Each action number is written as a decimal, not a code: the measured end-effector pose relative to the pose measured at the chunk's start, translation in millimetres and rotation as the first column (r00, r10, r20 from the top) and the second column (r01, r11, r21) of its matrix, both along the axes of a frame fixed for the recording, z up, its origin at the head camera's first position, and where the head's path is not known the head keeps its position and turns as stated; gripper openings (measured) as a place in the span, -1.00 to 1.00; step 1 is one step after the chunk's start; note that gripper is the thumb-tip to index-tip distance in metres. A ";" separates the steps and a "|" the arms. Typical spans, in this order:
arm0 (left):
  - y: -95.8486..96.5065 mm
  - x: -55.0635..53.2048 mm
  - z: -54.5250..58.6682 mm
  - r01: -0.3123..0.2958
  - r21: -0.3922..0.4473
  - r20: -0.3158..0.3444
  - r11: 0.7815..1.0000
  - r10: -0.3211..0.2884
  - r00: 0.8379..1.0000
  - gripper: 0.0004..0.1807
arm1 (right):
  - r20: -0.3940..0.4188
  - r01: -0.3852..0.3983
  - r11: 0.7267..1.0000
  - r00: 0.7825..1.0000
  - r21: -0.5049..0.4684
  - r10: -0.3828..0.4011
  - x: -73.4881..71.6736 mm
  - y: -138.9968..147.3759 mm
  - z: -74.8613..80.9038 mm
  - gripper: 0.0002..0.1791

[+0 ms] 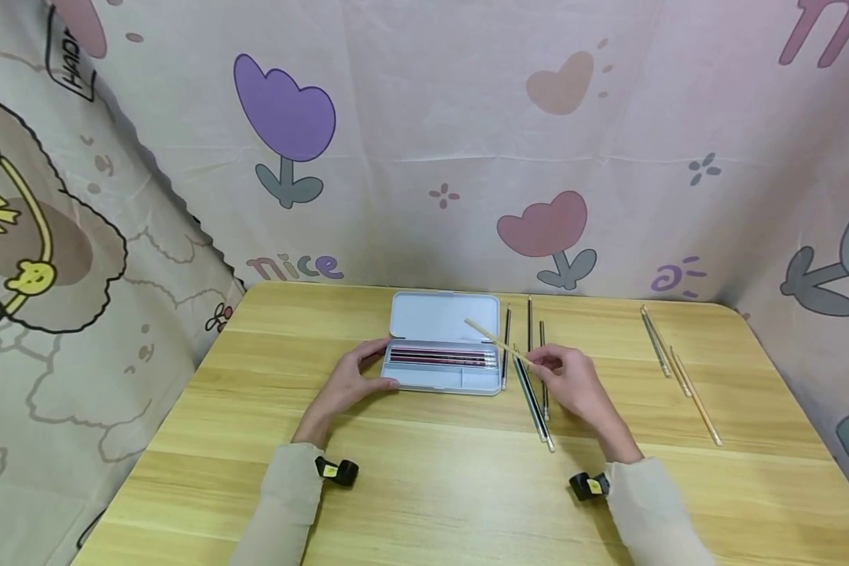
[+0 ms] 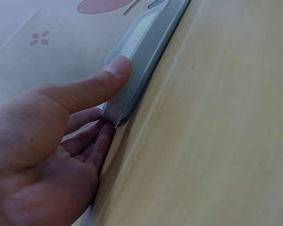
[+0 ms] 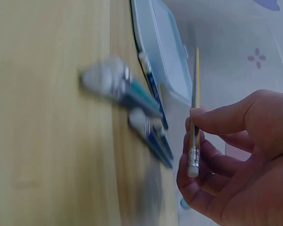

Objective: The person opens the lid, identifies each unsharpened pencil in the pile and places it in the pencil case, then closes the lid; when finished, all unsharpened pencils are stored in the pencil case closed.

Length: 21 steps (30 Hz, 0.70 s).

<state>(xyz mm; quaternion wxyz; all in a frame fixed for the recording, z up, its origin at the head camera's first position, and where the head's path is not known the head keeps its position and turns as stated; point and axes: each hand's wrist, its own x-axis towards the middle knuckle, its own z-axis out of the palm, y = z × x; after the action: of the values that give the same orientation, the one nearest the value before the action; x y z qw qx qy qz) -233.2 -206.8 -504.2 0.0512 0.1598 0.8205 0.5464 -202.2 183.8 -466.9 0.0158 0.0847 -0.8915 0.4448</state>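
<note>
An open pale-blue pencil case (image 1: 431, 316) lies on the table with its lid folded back. Several dark red-and-black pencils (image 1: 439, 358) lie in its long compartment. My left hand (image 1: 350, 384) holds the left end of the case, the thumb on its front side and the fingers at its corner. Between thumb and fingers, my right hand (image 1: 573, 380) pinches a yellow pencil (image 3: 196, 82), its white eraser end towards me and the other end over the case. Under and beside that hand lie several dark pencils (image 1: 531, 397), some green; the right wrist view blurs their eraser ends.
Farther right on the wooden table (image 1: 424, 487), several yellow pencils (image 1: 700, 405) and a grey-green one (image 1: 655, 343) lie slanted. A patterned cloth (image 1: 424, 157) hangs behind the table's back edge and along both sides.
</note>
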 end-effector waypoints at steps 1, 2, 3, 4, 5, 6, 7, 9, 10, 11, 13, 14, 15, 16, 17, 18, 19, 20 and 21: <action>-0.1 0.0 0.1 0.001 -0.005 -0.003 1.000 -0.001 1.000 -0.13 | -0.008 -0.003 1.000 1.000 -0.002 0.003 -1.3 -4.7 0.6 -0.86; -0.2 0.0 0.1 0.002 -0.007 -0.004 1.000 -0.002 1.000 -0.12 | -0.018 -0.009 1.000 1.000 -0.005 0.009 -2.9 -9.5 0.9 -0.86; -0.2 -0.1 -0.1 0.002 -0.007 -0.006 1.000 -0.002 1.000 -0.12 | -0.030 -0.013 1.000 0.999 -0.007 0.013 -4.9 -14.5 1.4 -0.86; -0.3 -0.2 -0.3 0.003 -0.007 -0.009 1.000 -0.003 1.000 -0.12 | -0.041 -0.016 1.000 0.999 -0.006 0.015 -6.9 -19.7 1.7 -0.86; -0.2 -0.3 -0.6 0.004 -0.006 -0.010 1.000 -0.004 1.000 -0.12 | -0.055 -0.020 1.000 0.998 -0.004 0.020 -9.2 -24.8 1.8 -0.86; -0.1 -0.4 -0.9 0.005 -0.004 -0.010 1.000 -0.005 1.000 -0.12 | -0.071 -0.026 1.000 0.997 -0.002 0.025 -11.7 -29.8 1.3 -0.86; -0.1 -0.3 -1.4 0.005 -0.003 -0.011 1.000 -0.005 1.000 -0.12 | -0.087 -0.030 1.000 0.996 0.005 0.031 -14.3 -34.7 0.2 -0.87; 0.5 0.0 -2.3 0.003 -0.001 -0.007 1.000 -0.003 1.000 -0.12 | -0.112 -0.040 0.999 0.993 0.013 0.041 -19.0 -43.8 -2.7 -0.87; 1.0 0.4 -2.5 0.004 0.001 -0.005 1.000 -0.004 1.000 -0.12 | -0.115 -0.044 0.999 0.992 0.013 0.045 -21.0 -48.3 -4.2 -0.87; 1.5 0.8 -2.6 0.003 0.001 -0.002 1.000 -0.003 1.000 -0.13 | -0.113 -0.046 0.999 0.992 0.009 0.047 -22.6 -52.8 -5.2 -0.87; 2.1 1.1 -2.8 0.006 0.003 -0.002 1.000 -0.006 1.000 -0.13 | -0.103 -0.048 0.999 0.994 0.004 0.048 -25.4 -61.1 -6.7 -0.86; 2.3 1.1 -2.7 0.005 0.003 0.001 1.000 -0.005 1.000 -0.13 | -0.094 -0.049 0.999 0.994 -0.005 0.048 -26.5 -65.1 -6.9 -0.86; 2.4 1.0 -2.6 0.003 0.001 0.001 1.000 -0.003 1.000 -0.12 | -0.083 -0.047 0.999 0.995 -0.010 0.046 -27.7 -69.2 -6.6 -0.86; 2.3 0.8 -2.5 0.003 -0.003 -0.002 1.000 -0.003 1.000 -0.12 | -0.075 -0.049 0.999 0.996 -0.016 0.048 -29.0 -73.0 -6.3 -0.85; 1.9 0.3 -2.7 0.003 -0.010 -0.004 1.000 -0.003 1.000 -0.12 | -0.069 -0.051 0.999 0.996 -0.014 0.050 -30.2 -76.8 -6.1 -0.85; 1.5 0.0 -3.0 0.003 -0.013 -0.006 1.000 -0.003 1.000 -0.11 | -0.068 -0.055 0.998 0.996 -0.006 0.054 -31.6 -80.2 -6.6 -0.84; 0.9 -0.4 -3.2 0.001 -0.016 -0.006 1.000 -0.001 1.000 -0.11 | -0.062 -0.057 0.998 0.996 0.002 0.057 -32.6 -83.7 -6.7 -0.84; 0.4 -0.5 -3.4 -0.002 -0.018 -0.004 1.000 0.001 1.000 -0.11 | -0.055 -0.059 0.998 0.997 0.014 0.060 -33.5 -87.0 -6.9 -0.84; -0.2 -0.7 -3.4 -0.001 -0.019 -0.004 1.000 0.001 1.000 -0.11 | -0.050 -0.060 0.998 0.997 0.028 0.062 -34.2 -90.2 -7.2 -0.84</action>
<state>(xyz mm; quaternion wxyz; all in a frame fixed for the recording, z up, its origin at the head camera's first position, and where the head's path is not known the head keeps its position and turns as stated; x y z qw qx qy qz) -233.8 -207.0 -507.6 0.0507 0.1600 0.8258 0.5385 -236.4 93.7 -474.1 0.0236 0.1233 -0.8936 0.4310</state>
